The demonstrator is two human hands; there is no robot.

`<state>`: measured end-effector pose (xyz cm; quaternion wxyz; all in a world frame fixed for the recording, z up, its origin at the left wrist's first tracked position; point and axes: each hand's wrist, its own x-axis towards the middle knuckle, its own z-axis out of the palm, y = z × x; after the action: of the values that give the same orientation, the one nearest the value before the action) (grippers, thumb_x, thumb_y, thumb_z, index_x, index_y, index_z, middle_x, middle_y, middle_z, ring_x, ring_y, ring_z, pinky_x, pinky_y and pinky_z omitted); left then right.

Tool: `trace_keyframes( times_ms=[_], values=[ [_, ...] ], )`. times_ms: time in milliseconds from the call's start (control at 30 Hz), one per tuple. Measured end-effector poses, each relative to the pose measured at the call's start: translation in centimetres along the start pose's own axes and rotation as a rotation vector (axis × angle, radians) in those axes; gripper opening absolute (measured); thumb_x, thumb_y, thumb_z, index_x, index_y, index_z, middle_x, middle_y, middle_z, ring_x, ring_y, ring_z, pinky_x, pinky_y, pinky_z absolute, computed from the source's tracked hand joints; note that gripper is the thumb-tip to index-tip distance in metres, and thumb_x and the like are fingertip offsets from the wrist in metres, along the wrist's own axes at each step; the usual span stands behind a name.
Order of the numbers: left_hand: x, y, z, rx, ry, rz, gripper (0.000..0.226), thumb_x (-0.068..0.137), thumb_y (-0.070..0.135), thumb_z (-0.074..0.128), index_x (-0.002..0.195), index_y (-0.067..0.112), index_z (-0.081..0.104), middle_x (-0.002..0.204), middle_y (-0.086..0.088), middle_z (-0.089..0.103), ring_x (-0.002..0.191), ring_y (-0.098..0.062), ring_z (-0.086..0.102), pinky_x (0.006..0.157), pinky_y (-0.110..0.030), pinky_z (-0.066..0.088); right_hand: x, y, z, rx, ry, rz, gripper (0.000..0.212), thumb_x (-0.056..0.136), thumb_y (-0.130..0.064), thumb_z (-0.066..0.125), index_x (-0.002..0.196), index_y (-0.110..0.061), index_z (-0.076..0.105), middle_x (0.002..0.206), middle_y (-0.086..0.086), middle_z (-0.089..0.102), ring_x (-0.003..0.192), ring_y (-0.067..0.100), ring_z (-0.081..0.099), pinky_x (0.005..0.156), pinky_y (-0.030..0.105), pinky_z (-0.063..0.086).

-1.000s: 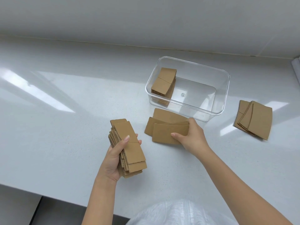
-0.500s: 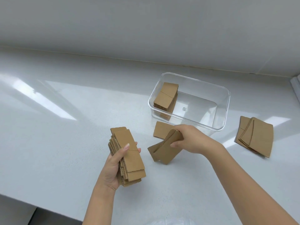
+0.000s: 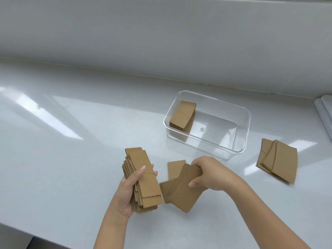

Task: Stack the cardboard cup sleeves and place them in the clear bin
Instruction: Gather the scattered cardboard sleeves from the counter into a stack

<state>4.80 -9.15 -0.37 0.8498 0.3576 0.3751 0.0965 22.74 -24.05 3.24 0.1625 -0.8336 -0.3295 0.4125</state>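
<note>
Brown corrugated cardboard made up every sleeve in view, flattened and sorted into several lots on a glossy white counter point(image 3: 62, 159). The left hand point(image 3: 128, 191) held a thick stack of sleeves point(image 3: 143, 178) upright-tilted above the counter, its grip clenched around the stack with the thumb laid across the top sleeve and fingertips showing at the far edge. The right hand point(image 3: 210, 174) pinched a small fan of sleeves point(image 3: 181, 192), thumb on top and fingers curled behind, the fan slanting down beside the left-hand stack without clearly touching it. One single sleeve point(image 3: 173, 168) lay flat on the counter, partly behind the fan. The clear bin point(image 3: 240, 146) stood beyond the hands, holding one neat pile of sleeves point(image 3: 182, 116) against its left end wall, the rest of its floor bare. A loose spread of sleeves point(image 3: 277, 163) lay on the counter right of the bin, apart from it.
</note>
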Motion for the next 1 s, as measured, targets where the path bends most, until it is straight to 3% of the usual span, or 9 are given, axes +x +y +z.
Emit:
trace_keyframes(
  times_ms=[133, 200, 300, 367, 533, 633, 767, 900, 1000],
  values=[
    [0.0, -0.6, -0.3, -0.045, -0.005, -0.041, 0.093, 0.028, 0.035, 0.094, 0.112, 0.011, 0.063, 0.099, -0.009, 0.076, 0.084, -0.023, 0.073, 0.058, -0.039, 0.059, 1.5, -0.9, -0.9, -0.179, -0.008, -0.093, 0.029, 0.071, -0.017, 0.078, 0.062, -0.021, 0.051, 0.074, -0.004, 0.051, 0.076, 0.019, 0.053, 0.056, 0.026, 0.041],
    [0.0, -1.0, -0.4, -0.058, -0.013, -0.063, 0.084, 0.032, 0.031, 0.093, 0.108, 0.011, 0.065, 0.095, -0.010, 0.076, 0.081, -0.023, 0.073, 0.058, -0.039, 0.059, 2.5, -1.2, -0.5, -0.260, 0.004, -0.155, 0.019, 0.074, -0.021, 0.076, 0.078, -0.013, 0.060, 0.092, 0.003, 0.053, 0.092, 0.023, 0.052, 0.069, 0.031, 0.046],
    [0.1, -1.4, -0.7, -0.074, -0.018, -0.070, 0.074, 0.026, 0.034, 0.095, 0.094, 0.013, 0.075, 0.096, -0.011, 0.075, 0.083, -0.024, 0.073, 0.060, -0.040, 0.060, 3.4, -1.2, 0.9, -0.341, -0.023, -0.241, 0.033, 0.078, -0.025, 0.070, 0.103, -0.009, 0.054, 0.117, 0.005, 0.046, 0.110, 0.024, 0.040, 0.093, 0.039, 0.042],
    [0.1, -1.6, -1.1, -0.074, -0.015, -0.069, 0.069, 0.025, 0.035, 0.095, 0.089, 0.015, 0.077, 0.097, -0.012, 0.075, 0.084, -0.024, 0.073, 0.060, -0.040, 0.060, 3.6, -1.1, 1.9, -0.350, -0.026, -0.275, 0.032, 0.079, -0.024, 0.068, 0.102, -0.012, 0.048, 0.117, 0.005, 0.045, 0.111, 0.024, 0.039, 0.094, 0.040, 0.042],
    [0.1, -1.4, -1.3, -0.068, 0.004, -0.052, 0.081, 0.034, 0.029, 0.093, 0.108, 0.012, 0.065, 0.098, -0.010, 0.076, 0.084, -0.024, 0.073, 0.059, -0.038, 0.060, 4.1, -0.4, 2.9, -0.359, 0.004, -0.227, 0.037, 0.079, -0.024, 0.067, 0.108, -0.012, 0.047, 0.113, 0.009, 0.045, 0.105, 0.025, 0.040, 0.087, 0.038, 0.044],
    [0.0, -1.3, -1.4, -0.064, 0.008, -0.047, 0.075, 0.041, 0.027, 0.089, 0.110, 0.011, 0.064, 0.097, -0.011, 0.076, 0.084, -0.024, 0.073, 0.057, -0.038, 0.059, 3.9, 0.2, 2.7, -0.254, 0.018, -0.200, 0.029, 0.078, -0.023, 0.069, 0.093, -0.018, 0.045, 0.098, 0.005, 0.050, 0.097, 0.024, 0.044, 0.075, 0.034, 0.042],
    [0.2, -1.0, -1.4, -0.033, 0.006, -0.045, 0.093, 0.030, 0.036, 0.094, 0.114, 0.011, 0.062, 0.100, -0.010, 0.075, 0.088, -0.025, 0.073, 0.060, -0.038, 0.059, 1.9, 1.2, 0.2, 0.015, -0.017, -0.183, 0.036, 0.075, -0.018, 0.074, 0.075, -0.030, 0.041, 0.086, -0.005, 0.052, 0.080, 0.018, 0.050, 0.063, 0.028, 0.041],
    [0.3, -0.9, 0.2, 0.035, -0.103, -0.152, 0.082, 0.052, 0.037, 0.083, 0.122, 0.003, 0.059, 0.101, -0.017, 0.073, 0.088, -0.029, 0.071, 0.068, -0.040, 0.059, -1.9, 0.0, -3.1, 0.303, -0.102, -0.232, 0.036, 0.073, -0.010, 0.078, 0.091, -0.024, 0.050, 0.084, -0.006, 0.059, 0.076, 0.015, 0.057, 0.067, 0.030, 0.049],
    [-0.2, -1.3, 3.4, 0.103, -0.264, -0.203, 0.066, 0.060, 0.044, 0.082, 0.111, 0.006, 0.067, 0.095, -0.017, 0.074, 0.080, -0.028, 0.072, 0.066, -0.036, 0.059, -3.7, -1.3, -3.9, 0.387, -0.026, -0.283, 0.041, 0.069, -0.005, 0.081, 0.089, -0.026, 0.051, 0.083, -0.002, 0.062, 0.072, 0.014, 0.058, 0.064, 0.028, 0.050]
  ],
)
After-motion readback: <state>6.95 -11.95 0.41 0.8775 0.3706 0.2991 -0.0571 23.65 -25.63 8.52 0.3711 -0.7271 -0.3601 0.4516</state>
